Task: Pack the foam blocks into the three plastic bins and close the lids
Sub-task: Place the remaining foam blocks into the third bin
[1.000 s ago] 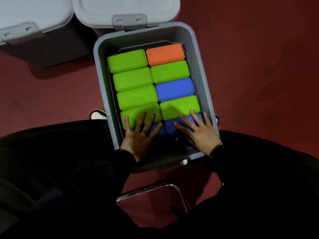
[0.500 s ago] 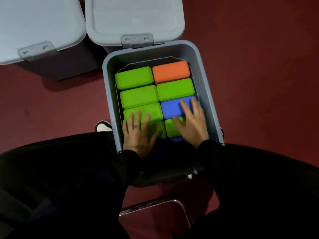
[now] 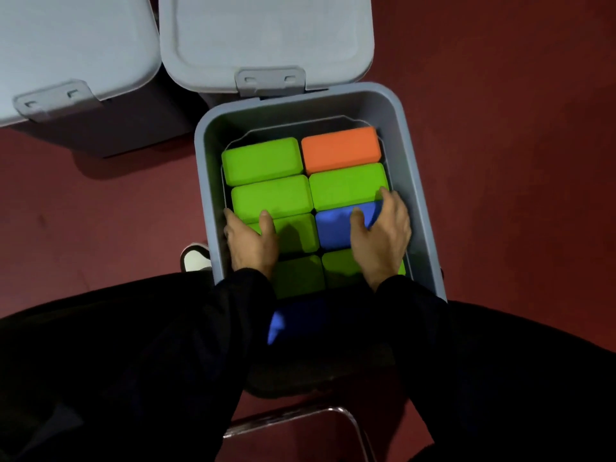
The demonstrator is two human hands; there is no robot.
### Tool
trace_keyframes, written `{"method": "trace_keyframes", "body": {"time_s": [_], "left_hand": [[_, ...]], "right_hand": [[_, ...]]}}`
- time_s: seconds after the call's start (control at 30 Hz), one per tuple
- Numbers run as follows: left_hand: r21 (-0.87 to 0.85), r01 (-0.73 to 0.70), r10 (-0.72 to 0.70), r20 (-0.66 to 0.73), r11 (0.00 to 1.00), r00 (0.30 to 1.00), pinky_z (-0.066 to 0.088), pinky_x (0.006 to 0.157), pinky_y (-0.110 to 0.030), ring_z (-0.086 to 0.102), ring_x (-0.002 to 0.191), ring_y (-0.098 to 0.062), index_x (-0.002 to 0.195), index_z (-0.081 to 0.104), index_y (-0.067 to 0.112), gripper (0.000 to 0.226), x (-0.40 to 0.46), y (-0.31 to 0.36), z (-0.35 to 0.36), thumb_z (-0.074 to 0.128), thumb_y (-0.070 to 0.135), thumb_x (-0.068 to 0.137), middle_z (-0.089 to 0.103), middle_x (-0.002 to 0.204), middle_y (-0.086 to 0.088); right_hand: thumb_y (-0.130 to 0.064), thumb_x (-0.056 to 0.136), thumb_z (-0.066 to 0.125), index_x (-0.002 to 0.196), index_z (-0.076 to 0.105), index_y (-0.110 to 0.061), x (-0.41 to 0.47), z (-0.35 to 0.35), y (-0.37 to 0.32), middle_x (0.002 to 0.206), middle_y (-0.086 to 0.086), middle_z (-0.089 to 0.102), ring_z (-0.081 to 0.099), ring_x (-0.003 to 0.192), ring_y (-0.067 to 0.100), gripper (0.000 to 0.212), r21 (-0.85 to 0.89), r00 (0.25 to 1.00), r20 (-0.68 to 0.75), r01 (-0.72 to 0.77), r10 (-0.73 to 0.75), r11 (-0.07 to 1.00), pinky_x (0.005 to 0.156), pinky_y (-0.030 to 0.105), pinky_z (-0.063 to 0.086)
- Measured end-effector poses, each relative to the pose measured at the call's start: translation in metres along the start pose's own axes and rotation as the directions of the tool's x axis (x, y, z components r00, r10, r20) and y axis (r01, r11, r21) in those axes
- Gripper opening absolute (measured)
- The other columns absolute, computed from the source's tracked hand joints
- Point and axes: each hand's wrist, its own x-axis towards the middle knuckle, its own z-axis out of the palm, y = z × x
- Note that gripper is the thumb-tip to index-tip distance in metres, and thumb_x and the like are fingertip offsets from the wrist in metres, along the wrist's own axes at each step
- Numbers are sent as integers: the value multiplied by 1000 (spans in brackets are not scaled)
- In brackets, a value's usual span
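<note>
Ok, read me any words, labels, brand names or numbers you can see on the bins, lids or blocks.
None: no readable text anywhere.
Open bin: plain grey walls, no label.
Two lids: bare; latches unmarked.
Foam blocks, such as the orange block: plain colour, no print.

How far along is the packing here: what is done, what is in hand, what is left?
Done: two bins at the back have their lids shut. In hand: the open bin holds rows of foam blocks, and the left hand and right hand rest on the green block and blue block. Left: this bin's lid, which is not in view.
</note>
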Motion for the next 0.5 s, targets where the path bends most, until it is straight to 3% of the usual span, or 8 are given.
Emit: {"method": "trace_keyframes", "body": {"time_s": [0.07,0.13,0.2,0.27,0.37,0.5], "left_hand": [[7,-44,45,-105,999,993,26,116,-40,28,146,-33,158,16,3,78,0,14,2,52,39,99,27,159,-23],[80,-193,204,-173,978,964,25,117,-39,27,147,-33,156,21,-1,76,6,22,2,55,34,96,27,159,-22],[90,-260,270,-141,961,952,22,119,-38,23,149,-32,155,21,-3,77,22,31,-2,55,31,95,25,160,-22],[63,-244,248,-67,968,966,23,120,-39,24,149,-33,157,18,1,78,42,42,-8,54,31,95,26,160,-22],[63,-204,204,12,977,979,29,117,-37,32,145,-31,157,27,10,70,59,55,-15,53,35,97,28,159,-17],[129,-273,269,44,953,962,37,107,-35,45,133,-31,148,42,7,61,59,53,-21,54,40,98,33,151,-15]], "right_hand": [[-41,89,56,151,45,-20,21,0,-21,160,10,37,32,148,25,66,83,999,4,49,-50,995,119,38,24],[-40,90,57,154,39,-22,47,1,-38,165,7,29,26,151,22,69,143,989,126,55,-73,988,124,38,21],[-43,89,55,156,38,-22,72,1,-43,166,11,24,24,152,26,72,61,974,201,97,-108,993,124,42,22],[-44,90,54,156,38,-25,91,2,-39,168,15,17,22,153,31,71,-47,958,260,134,-118,990,124,43,23],[-40,94,57,156,38,-30,106,9,-31,170,14,10,22,154,28,66,-17,933,349,104,-92,994,123,36,22],[-33,97,59,150,46,-27,110,19,-27,160,12,32,35,146,28,55,80,959,271,63,-83,995,119,33,27]]}}
